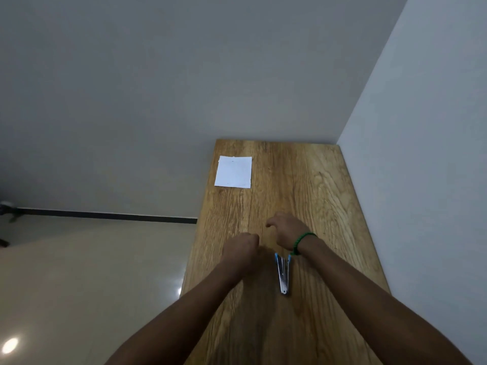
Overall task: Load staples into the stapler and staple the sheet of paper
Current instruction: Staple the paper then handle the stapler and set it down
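Observation:
A small blue and silver stapler [283,273] lies on the wooden table [316,206], hinged wide apart in a V with its two blue tips pointing away from me. My left hand [241,248] hovers just left of it, fingers curled into a fist; whether it holds anything is hidden. My right hand [286,230], with a green bracelet at the wrist, is beyond the stapler's tips, fingers bent downward over the table, its palm side hidden. A white sheet of paper [233,172] lies flat at the table's far left corner. No staples are visible.
The narrow table stands against a grey back wall and a white wall [421,127] on the right. Its left edge drops to a shiny tiled floor [79,272]. Bare wood lies between my hands and the paper.

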